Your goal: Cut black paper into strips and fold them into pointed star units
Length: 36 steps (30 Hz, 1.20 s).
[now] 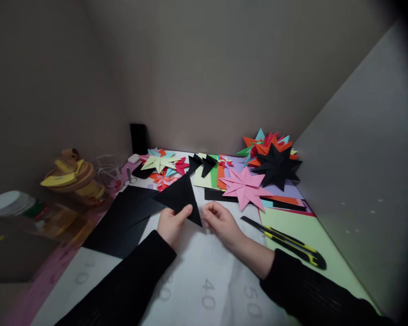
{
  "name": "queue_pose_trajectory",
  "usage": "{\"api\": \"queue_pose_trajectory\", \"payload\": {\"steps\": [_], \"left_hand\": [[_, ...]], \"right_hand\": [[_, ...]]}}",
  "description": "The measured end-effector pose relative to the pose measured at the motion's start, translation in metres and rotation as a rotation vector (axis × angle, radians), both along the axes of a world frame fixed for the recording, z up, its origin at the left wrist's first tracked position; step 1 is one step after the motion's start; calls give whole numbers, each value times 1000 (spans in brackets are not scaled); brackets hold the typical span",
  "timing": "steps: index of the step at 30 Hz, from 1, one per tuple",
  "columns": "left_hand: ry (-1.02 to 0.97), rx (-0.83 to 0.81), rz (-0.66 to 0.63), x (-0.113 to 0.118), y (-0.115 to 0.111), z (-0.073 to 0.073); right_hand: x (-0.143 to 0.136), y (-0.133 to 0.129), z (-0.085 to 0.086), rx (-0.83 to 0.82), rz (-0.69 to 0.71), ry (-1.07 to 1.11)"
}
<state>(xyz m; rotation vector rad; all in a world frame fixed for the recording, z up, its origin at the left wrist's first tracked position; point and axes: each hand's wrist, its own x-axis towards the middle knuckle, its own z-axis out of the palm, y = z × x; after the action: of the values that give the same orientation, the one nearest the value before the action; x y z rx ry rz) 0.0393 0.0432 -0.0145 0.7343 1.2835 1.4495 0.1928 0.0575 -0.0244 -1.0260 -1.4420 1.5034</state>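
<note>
My left hand point(172, 224) grips a black paper triangle point(180, 195), its thumb pressed flat on the front and its fingers behind. The triangle is held up over the white sheet, one point upward and one pointing down to the right. Just right of that lower point is my right hand point(221, 222), its fingers curled in and closed. No paper shows in it, and a narrow gap separates it from the triangle. Left of my left hand, black paper sheets point(120, 222) lie on the table.
A black and yellow utility knife point(292, 244) rests at right on pale green paper point(279, 222). Behind are a pink paper star point(246, 186), a black star point(279, 166), several coloured stars and folded black pieces point(208, 165). Jars point(12, 203), scissors point(130, 176) and a phone point(139, 138) stand or lie left.
</note>
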Motion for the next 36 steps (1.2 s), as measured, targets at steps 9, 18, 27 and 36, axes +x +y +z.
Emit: {"api": "queue_pose_trajectory", "payload": {"steps": [9, 18, 27, 36], "left_hand": [[-14, 70, -59, -11, -1, -1], [-83, 70, -87, -8, -4, 2], [-127, 79, -231, 36, -41, -8], [89, 87, -204, 5, -22, -6]], "right_hand": [[9, -41, -1, -145, -49, -119], [33, -60, -22, -47, -232, -101], [27, -62, -28, -5, -253, -51], [31, -62, -26, -10, -181, -33]]}}
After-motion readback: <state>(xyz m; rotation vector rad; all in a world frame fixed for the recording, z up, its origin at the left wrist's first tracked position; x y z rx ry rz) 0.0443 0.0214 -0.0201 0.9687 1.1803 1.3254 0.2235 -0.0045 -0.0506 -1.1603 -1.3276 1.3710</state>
